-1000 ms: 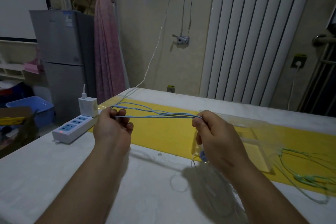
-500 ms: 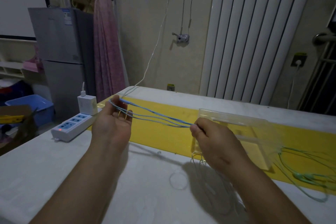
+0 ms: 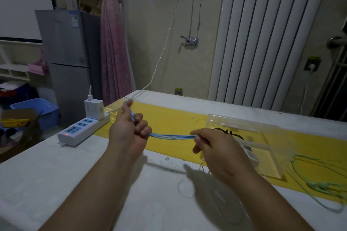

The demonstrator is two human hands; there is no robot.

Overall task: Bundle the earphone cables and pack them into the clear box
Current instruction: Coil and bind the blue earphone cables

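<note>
I log: one blue cable (image 3: pixel 172 136), mid-frame, gripped by left hand (image 3: pixel 129 133), pinched by right hand (image 3: pixel 219 154). One clear box (image 3: pixel 262 131), right of centre on bench (image 3: pixel 56 174). One green cable (image 3: pixel 319 187), lower right. One power strip (image 3: pixel 82 129), left.

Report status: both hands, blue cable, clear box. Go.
Left hand grips blue cable, right hand pinches its other end, strands stretched between. Not yet in clear box, just right of hands. Green cable loose beyond box.
</note>
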